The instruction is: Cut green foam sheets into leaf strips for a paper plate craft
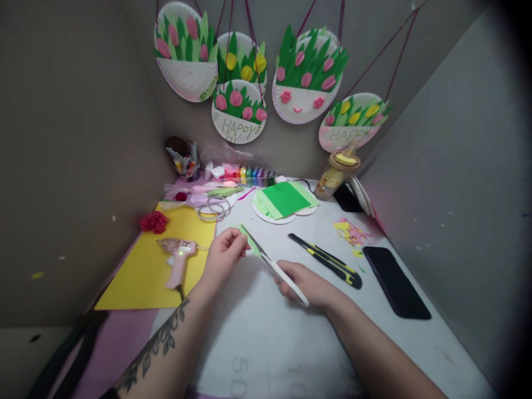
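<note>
My left hand [228,249] is closed in a pinch on a small light green paper piece [250,239] above the middle of the table. White-handled scissors [286,277] are gripped in my right hand [305,282], their blades pointing up and left alongside the paper. Whether the blades are parted is hard to make out. Beyond both hands, a stack of green paper sheets [285,199] lies on white paper plates [274,219]. Right of the scissors rests a black and yellow utility knife [326,259].
Left, a pink glue gun [182,265] lies on yellow paper [137,277] near red yarn [154,221]. A black phone [396,282], paper scraps [354,231] and a lidded cup [336,176] are right. Coloured clay packs [249,175] line the back; decorated paper plates [307,83] hang above.
</note>
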`<state>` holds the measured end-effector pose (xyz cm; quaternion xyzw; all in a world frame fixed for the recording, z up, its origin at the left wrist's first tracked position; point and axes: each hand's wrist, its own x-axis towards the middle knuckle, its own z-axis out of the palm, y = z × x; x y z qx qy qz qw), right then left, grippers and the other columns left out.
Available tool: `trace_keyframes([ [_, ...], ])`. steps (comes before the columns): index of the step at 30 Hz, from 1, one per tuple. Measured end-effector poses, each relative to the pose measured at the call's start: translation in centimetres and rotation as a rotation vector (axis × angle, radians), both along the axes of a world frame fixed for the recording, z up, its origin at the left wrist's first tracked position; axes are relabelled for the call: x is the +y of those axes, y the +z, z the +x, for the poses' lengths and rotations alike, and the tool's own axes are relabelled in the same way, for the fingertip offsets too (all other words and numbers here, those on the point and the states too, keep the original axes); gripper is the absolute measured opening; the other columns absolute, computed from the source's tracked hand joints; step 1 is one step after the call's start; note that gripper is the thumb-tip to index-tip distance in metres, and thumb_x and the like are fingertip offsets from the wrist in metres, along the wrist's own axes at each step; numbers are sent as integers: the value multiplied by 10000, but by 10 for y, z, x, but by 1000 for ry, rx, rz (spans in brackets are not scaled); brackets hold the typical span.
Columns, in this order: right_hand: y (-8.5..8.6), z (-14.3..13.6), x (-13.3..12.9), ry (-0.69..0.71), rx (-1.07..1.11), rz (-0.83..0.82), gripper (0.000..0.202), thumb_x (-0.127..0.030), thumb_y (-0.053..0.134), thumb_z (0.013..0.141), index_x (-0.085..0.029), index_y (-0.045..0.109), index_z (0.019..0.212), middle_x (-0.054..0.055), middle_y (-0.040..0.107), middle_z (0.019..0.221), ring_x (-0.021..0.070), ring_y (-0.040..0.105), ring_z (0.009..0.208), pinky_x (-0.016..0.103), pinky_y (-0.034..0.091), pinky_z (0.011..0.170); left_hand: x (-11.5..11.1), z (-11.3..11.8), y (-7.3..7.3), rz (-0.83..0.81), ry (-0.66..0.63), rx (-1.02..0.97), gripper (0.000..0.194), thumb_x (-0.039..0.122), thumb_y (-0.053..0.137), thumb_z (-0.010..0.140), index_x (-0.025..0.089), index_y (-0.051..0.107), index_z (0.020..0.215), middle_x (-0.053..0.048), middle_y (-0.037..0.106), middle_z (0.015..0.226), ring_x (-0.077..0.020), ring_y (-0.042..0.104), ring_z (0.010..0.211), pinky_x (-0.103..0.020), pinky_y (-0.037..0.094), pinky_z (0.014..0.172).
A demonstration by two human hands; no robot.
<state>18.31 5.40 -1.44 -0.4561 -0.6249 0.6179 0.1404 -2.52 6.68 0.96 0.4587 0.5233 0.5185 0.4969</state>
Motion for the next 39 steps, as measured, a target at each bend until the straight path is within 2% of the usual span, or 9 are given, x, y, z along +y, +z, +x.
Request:
trace_keyframes([
  [6,-1,1,0,25,8,4,154,-235,584,640,-183,509,764,-33,533,663,94,458,560,193,333,483,1,-2,-2,27,50,15,205,344,579,801,176,530,696,37,547,567,-67,406,474,-195,318,468],
  [12,0,0,1,48,-14,60,151,-204,556,636,-189,501,776,-40,512,679,92,444,585,195,353,515,-2,0,-1,14,-38,19,183,312,585,795,174,531,688,38,560,575,-67,421,498,-195,327,491],
  [19,1,2,2,38,-28,4,152,-174,546,609,-186,502,754,-39,525,668,89,453,579,187,329,496,0,-2,1,0,-61,25,174,304,577,784,178,524,676,38,561,576,-70,416,492,-197,308,481],
  [30,2,9,4,57,7,13,113,-180,544,615,-181,503,721,-39,528,640,85,450,549,185,318,471,4,-6,-6,-20,-113,14,180,317,564,780,185,514,668,52,522,540,-70,402,469,-195,304,480],
  [37,0,10,3,21,16,-39,105,-182,565,622,-179,500,705,-60,489,595,69,410,494,183,288,439,6,-8,-7,-22,-141,8,172,303,561,770,184,506,659,56,513,536,-67,399,472,-192,295,479],
  [39,-2,12,5,-23,3,-12,110,-188,588,625,-181,505,697,-61,485,581,76,412,498,189,287,448,6,-7,-6,-28,-140,9,181,318,567,765,184,506,661,55,518,540,-68,398,472,-194,294,478],
])
